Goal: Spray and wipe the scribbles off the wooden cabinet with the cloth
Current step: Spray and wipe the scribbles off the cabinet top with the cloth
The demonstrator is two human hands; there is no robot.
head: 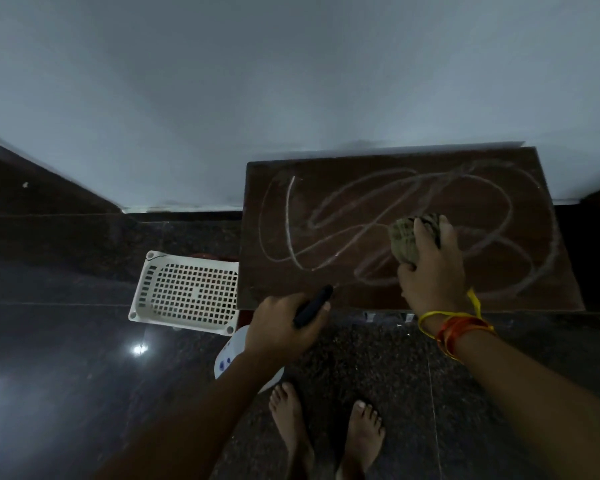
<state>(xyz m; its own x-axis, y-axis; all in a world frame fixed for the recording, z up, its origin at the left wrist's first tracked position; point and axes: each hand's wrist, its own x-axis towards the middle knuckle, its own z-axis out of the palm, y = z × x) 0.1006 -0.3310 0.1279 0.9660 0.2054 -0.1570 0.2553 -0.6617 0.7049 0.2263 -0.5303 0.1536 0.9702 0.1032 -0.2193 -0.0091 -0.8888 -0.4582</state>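
Right hand (430, 271): its grip is curled over a bunched, olive-grey cloth (409, 237), fingers on the far side and thumb on the near side, pressing the cloth down onto the top of the wooden cabinet (326, 289). Yellow, orange and red threads (454, 327) circle the right wrist.

Left hand (284, 327): its grip is closed round a dark, slim object (312, 306), whose tip points toward the cabinet's near left corner; whether this is part of the spray bottle cannot be told. The hand hovers just off the cabinet's near edge, apart from the cloth.

Wooden cabinet: a dark brown rectangular top seen from above, its far edge against a pale wall (291, 81). Whitish looping scribbles (291, 220) cover most of the top. The cloth sits right of the cabinet's centre, on top of the scribble lines; the lines to the cabinet's left look sharper than those near the cloth.

Left of the cabinet, touching or just beside its side, a white perforated plastic basket (187, 292) lies on the dark polished floor (66, 341). Below the cabinet's near left corner, a white object with blue marks (229, 358) is partly hidden by the left forearm. Two bare feet (326, 431) stand on the floor in front of the cabinet.
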